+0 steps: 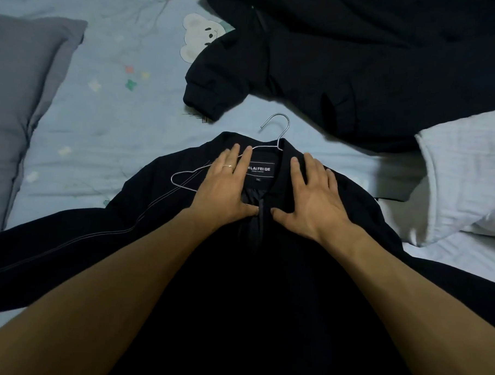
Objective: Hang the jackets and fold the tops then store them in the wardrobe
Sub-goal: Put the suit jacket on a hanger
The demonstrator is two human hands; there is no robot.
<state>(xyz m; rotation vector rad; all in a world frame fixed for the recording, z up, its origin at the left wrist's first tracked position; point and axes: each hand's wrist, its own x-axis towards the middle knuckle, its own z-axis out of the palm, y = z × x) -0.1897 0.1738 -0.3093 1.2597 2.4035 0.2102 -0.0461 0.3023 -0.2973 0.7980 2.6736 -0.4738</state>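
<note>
Jacket: dark, spread flat on the bed, collar away from the camera, white-lettered label inside the neck.
Hanger: thin metal wire, partly inside the neck, hook beyond the collar.
Left hand: flat, fingers straight, pressing the collar's left side.
Right hand: flat, fingers spread, pressing the collar's right side.
Second dark jacket: crumpled, farther up the bed.

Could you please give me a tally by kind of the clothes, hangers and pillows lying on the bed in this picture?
Dark jackets: 2, the near jacket under both hands and the far jacket
White garments: 1, the white top at the right
Wire hangers: 1, the hanger partly inside the near jacket's collar
Grey pillows: 1, the pillow at the left
Total: 5
</note>
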